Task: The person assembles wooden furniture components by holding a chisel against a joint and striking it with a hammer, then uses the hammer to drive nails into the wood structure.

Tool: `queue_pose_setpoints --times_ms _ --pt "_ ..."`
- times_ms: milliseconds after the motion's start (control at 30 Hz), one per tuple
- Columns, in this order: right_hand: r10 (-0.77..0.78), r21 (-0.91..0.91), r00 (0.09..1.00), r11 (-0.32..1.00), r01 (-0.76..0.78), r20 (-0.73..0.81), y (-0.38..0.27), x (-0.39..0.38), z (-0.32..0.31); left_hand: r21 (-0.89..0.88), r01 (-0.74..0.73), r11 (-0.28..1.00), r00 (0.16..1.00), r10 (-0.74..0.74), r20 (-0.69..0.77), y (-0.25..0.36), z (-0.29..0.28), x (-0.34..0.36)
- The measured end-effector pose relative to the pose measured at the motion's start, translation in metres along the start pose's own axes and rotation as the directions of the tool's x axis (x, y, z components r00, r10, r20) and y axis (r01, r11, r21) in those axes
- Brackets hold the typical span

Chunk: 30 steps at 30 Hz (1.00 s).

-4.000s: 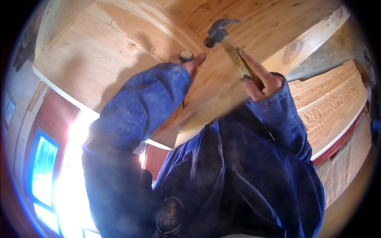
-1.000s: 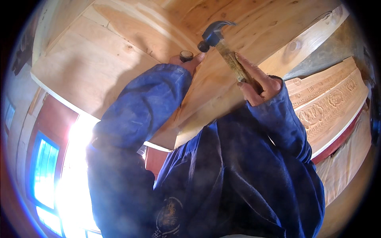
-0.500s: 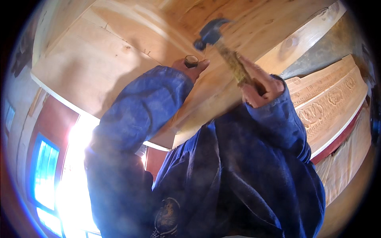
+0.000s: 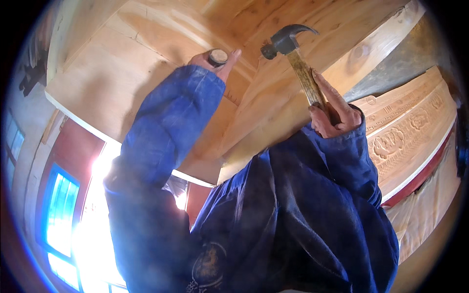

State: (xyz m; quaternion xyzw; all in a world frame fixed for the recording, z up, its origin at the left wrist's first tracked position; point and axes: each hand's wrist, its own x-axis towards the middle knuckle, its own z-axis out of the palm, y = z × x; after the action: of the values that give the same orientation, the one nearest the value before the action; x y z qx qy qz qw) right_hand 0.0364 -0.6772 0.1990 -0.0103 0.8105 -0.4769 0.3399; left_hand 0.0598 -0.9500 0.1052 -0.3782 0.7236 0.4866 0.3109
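My left hand (image 4: 225, 71) is closed round a chisel (image 4: 218, 57); only the round, ringed butt of its handle shows, and its blade is hidden behind the hand. Beneath it lies a pale wooden panel (image 4: 110, 73). In my right hand (image 4: 336, 110) is a claw hammer (image 4: 307, 73), gripped partway along its worn wooden handle with one finger stretched along it. The dark hammer head is raised to the right of the chisel, its striking face turned toward the left hand and its claw pointing right. Hammer and chisel are apart.
A carved wooden panel (image 4: 391, 141) with relief ornament stands at the right, above pale wrinkled sheeting (image 4: 425, 210). A thick wooden beam (image 4: 361, 51) runs to the upper right. Bright light enters past a red door (image 4: 71, 151) at the left.
The hammer has moved right, away from the chisel, and its head is now sharper in view. My left hand, with the chisel, has shifted left and slightly up.
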Motion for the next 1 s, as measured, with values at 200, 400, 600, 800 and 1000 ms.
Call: queue_pose_setpoints --times_ms 200,400,600,800,1000 --pt "-0.059 -0.093 0.995 0.993 0.067 0.084 0.006 0.009 0.000 -0.288 0.383 0.878 0.917 -0.322 0.237 -0.022 0.014 -0.017" --pt "-0.089 -0.112 0.985 0.988 0.107 0.151 -0.002 0.013 0.008 -0.163 0.390 0.906 0.909 -0.351 0.225 -0.017 0.016 -0.023" --pt "-0.119 -0.152 0.981 0.978 0.143 0.156 -0.009 0.017 0.006 -0.239 0.334 0.912 0.931 -0.280 0.233 -0.015 0.018 -0.030" --pt "-0.044 -0.123 0.995 0.991 0.055 0.091 -0.033 0.022 0.001 -0.113 0.293 0.949 0.934 -0.258 0.248 -0.032 0.038 -0.026" --pt "-0.146 -0.174 0.963 0.967 0.188 0.228 -0.008 0.025 0.004 -0.137 0.343 0.930 0.912 -0.294 0.285 -0.029 0.039 -0.025"
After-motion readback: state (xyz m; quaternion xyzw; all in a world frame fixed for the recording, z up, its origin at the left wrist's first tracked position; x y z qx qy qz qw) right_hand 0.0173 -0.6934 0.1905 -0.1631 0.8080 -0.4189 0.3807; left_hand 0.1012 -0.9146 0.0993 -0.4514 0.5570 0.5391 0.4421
